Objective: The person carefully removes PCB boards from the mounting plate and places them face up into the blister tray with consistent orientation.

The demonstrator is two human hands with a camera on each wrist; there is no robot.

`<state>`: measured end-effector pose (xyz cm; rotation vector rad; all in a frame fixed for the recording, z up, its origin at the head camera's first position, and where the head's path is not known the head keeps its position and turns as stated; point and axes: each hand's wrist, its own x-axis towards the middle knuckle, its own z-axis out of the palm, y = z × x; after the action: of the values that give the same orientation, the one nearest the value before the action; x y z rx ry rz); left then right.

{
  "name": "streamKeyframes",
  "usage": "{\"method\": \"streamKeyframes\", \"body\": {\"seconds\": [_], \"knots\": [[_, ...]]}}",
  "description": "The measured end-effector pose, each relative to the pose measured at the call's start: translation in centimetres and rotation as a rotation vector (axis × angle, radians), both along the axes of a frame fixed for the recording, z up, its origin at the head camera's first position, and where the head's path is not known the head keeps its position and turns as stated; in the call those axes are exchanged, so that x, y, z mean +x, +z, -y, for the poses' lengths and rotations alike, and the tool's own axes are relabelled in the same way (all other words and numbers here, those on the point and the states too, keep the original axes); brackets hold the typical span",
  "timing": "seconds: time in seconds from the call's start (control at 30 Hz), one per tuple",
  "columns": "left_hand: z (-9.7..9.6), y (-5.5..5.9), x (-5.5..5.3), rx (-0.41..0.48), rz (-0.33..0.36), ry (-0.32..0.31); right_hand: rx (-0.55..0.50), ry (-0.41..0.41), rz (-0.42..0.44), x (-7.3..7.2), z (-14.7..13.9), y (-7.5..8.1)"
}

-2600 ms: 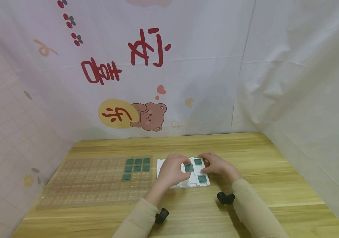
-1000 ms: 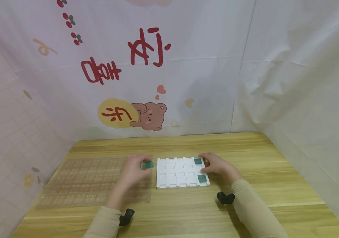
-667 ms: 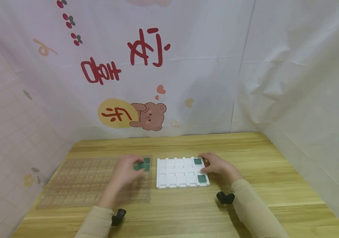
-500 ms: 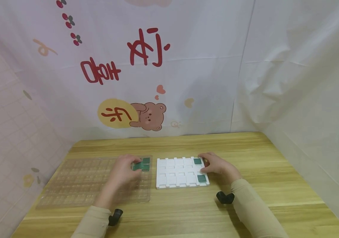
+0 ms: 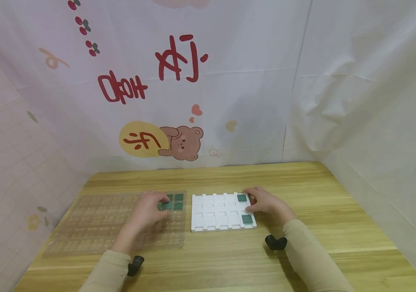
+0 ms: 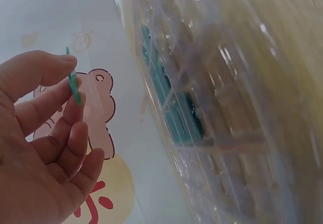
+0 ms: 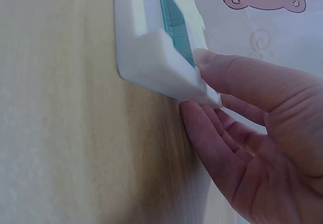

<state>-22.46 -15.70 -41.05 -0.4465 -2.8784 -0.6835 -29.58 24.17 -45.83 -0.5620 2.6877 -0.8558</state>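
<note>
My left hand (image 5: 145, 209) is over the clear plastic tray (image 5: 102, 227). Its thumb and index finger pinch a thin green circuit board (image 6: 74, 82), seen edge-on in the left wrist view. Several similar green boards (image 5: 178, 197) lie in that tray's far right pockets, partly hidden by the hand. My right hand (image 5: 264, 201) grips the right edge of the white slotted tray (image 5: 216, 221), thumb on top and fingers against its side. Two green boards sit in the white tray's right column, the far board (image 5: 242, 198) and the near board (image 5: 247, 219).
Both trays lie side by side on a wooden table (image 5: 226, 259), a narrow gap between them. A white printed cloth (image 5: 259, 101) hangs behind the table and along its sides. A black wrist mount (image 5: 134, 266) sits at the left cuff, another black mount (image 5: 276, 242) at the right.
The left hand has carried a green board leftward from above the white tray to the clear tray, drifting further left lately. My right hand keeps its grip on the white tray.
</note>
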Motion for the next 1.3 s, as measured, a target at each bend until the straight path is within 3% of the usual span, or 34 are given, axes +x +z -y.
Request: {"method": "streamKeyframes", "body": {"seconds": [0.43, 0.9, 1.3], "knots": [[0.8, -0.3, -0.6, -0.12, 0.023, -0.11, 0.009, 0.007, -0.011, 0.1, 0.0, 0.2], [0.9, -1.3, -0.9, -0.164, 0.123, -0.086, 0.015, 0.019, -0.017, 0.2, 0.0, 0.1], [0.9, -1.7, -1.3, -0.196, 0.114, -0.099, 0.006, 0.028, -0.034, 0.1, -0.1, 0.0]]}}
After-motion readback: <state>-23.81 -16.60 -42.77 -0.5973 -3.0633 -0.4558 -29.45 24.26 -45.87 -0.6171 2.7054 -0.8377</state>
